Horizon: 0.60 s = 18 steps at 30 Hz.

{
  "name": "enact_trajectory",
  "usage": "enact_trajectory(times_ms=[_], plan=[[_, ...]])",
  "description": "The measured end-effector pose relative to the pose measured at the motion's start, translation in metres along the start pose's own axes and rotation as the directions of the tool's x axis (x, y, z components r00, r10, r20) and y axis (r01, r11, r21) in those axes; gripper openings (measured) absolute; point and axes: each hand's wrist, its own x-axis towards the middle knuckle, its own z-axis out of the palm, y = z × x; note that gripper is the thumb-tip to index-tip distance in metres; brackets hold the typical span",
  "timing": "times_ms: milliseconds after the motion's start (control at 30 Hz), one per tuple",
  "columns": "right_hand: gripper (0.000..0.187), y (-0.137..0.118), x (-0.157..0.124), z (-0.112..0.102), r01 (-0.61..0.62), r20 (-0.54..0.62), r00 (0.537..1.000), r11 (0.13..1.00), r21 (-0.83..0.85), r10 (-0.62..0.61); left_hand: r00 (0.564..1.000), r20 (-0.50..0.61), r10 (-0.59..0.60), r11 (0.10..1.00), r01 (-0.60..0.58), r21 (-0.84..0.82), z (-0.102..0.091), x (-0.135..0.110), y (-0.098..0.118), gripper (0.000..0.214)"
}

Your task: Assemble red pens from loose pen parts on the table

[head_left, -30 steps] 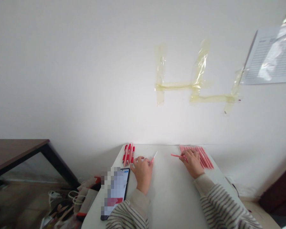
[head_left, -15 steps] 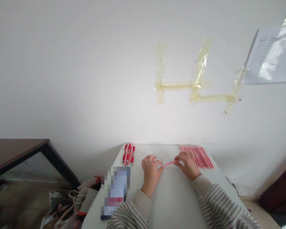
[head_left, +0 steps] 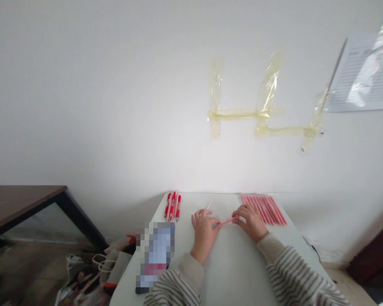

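A slim pink pen (head_left: 227, 221) is stretched between my two hands above the white table (head_left: 236, 263). My left hand (head_left: 205, 227) pinches its left end between thumb and fingertips. At the other end, the thumb and fingers of my right hand (head_left: 249, 220) are closed on it. Just beyond my left fingers lies a thin whitish stick (head_left: 209, 205), partly hidden. A row of several pink pens (head_left: 266, 209) lies beside and behind my right hand. Farther left is a small group of red and pink pens (head_left: 172, 206).
A phone-like object with a blurred screen (head_left: 156, 253) lies by my left forearm. A wall stands right behind the table, with yellowed tape (head_left: 236, 114) on it. To the left are a brown desk (head_left: 25, 199) and bags (head_left: 115, 265) on the floor.
My left fingers have come onto the pen's left end, where a small gap showed before. My left hand has shifted slightly right; my right hand has barely moved.
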Motion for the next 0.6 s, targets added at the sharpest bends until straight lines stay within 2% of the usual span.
enact_trajectory(times_ms=[233,600], plan=[[0.018,0.0007,0.0001,0.0002,-0.012,0.020,1.000,1.000,0.014,0.012,1.000,0.014,-0.014,1.000,0.014,-0.009,-0.0005,-0.0011,0.0015,0.006],[0.017,0.0052,-0.0009,0.0033,-0.005,-0.031,1.000,0.999,-0.041,0.004,1.000,0.011,-0.023,1.000,0.023,-0.011,0.0004,-0.0018,0.0009,0.006]])
